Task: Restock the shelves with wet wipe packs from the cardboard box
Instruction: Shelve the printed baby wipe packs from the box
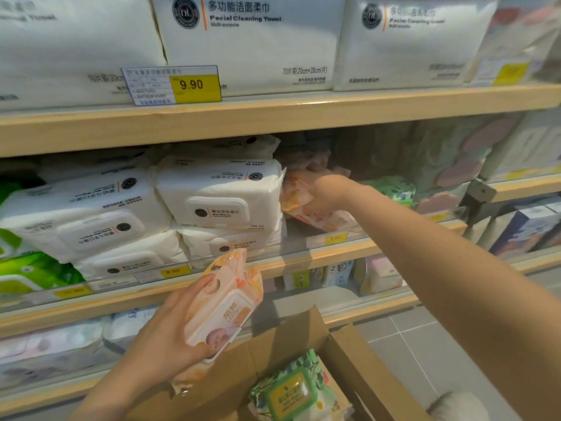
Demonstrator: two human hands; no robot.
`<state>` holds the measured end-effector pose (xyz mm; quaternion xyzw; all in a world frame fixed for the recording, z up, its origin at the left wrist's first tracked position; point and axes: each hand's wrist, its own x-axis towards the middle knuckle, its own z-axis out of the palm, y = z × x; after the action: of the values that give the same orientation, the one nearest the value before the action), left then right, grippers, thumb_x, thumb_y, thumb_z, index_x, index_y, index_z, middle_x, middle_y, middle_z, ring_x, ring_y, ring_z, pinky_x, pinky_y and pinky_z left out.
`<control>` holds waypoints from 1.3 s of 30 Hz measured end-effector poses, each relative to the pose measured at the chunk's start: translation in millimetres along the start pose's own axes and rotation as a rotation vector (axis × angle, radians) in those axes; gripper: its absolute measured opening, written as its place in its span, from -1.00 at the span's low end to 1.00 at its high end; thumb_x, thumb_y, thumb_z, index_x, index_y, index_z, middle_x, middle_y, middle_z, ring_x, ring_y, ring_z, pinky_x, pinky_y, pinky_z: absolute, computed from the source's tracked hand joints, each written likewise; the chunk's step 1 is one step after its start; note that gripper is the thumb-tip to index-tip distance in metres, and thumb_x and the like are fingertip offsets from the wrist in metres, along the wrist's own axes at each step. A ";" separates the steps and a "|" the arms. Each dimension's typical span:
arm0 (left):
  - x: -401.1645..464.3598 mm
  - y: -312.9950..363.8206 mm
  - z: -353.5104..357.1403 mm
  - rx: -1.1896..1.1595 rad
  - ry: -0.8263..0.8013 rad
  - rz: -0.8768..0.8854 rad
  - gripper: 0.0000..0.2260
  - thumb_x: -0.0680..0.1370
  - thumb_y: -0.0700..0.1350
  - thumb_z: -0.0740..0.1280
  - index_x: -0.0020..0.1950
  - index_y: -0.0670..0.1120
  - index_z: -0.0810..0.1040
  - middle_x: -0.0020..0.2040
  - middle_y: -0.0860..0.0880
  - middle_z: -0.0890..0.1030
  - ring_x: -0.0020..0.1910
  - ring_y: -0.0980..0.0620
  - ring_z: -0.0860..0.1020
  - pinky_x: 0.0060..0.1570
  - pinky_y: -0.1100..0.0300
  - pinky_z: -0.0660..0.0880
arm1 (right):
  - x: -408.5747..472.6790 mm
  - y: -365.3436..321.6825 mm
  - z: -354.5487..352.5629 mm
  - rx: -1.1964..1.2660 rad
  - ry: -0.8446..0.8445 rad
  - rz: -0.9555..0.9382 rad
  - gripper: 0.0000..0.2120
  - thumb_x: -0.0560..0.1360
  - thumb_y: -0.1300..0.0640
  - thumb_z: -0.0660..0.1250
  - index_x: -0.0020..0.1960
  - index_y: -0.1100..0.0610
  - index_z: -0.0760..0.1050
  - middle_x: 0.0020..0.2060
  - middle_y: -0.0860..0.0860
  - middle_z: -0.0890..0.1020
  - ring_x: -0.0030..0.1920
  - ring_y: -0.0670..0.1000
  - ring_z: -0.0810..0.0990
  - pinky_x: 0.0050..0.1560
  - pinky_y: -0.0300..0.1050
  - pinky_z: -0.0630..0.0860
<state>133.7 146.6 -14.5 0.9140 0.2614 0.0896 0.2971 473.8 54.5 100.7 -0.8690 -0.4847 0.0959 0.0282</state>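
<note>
Wooden store shelves [273,117] fill the frame, with white facial towel bags [249,41] on the top tier at 12 o'clock behind a yellow 9.90 price tag [195,85]. On the middle shelf, stacked white wipe packs [218,192] sit at centre, green packs [27,268] at 9 o'clock. A person's right hand [326,194] reaches into the gap just right of the white stack, fingers curled around a peach wet wipe pack [293,189] that rests tilted on the shelf against that stack, with more peach packaging behind it. Below, at 7 o'clock, the left hand [170,332] grips a second peach pack [224,308] held upright in front of the shelf edge, thumb across its upper face beside the flip lid, fingers wrapped under its lower end. An open cardboard box [358,369] at 6 o'clock holds a green leaf-patterned wipe pack [293,390], lying face up just beneath the left hand's pack.
</note>
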 end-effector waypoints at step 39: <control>-2.1 5.0 2.7 -0.122 0.011 -0.003 -0.10 0.15 0.31 0.46 0.36 0.49 0.03 0.30 0.46 0.17 0.18 0.41 0.31 0.06 0.25 0.38 | 8.7 16.9 22.1 -0.093 -0.211 0.020 -0.24 0.49 -0.01 0.35 0.53 -0.09 -0.03 0.14 0.07 0.56 -0.04 0.08 0.47 -0.04 -0.10 0.41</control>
<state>134.9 140.7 -13.8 0.8934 0.2584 0.1099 0.3508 488.1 51.9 75.4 -0.8593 -0.4801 0.1644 -0.0643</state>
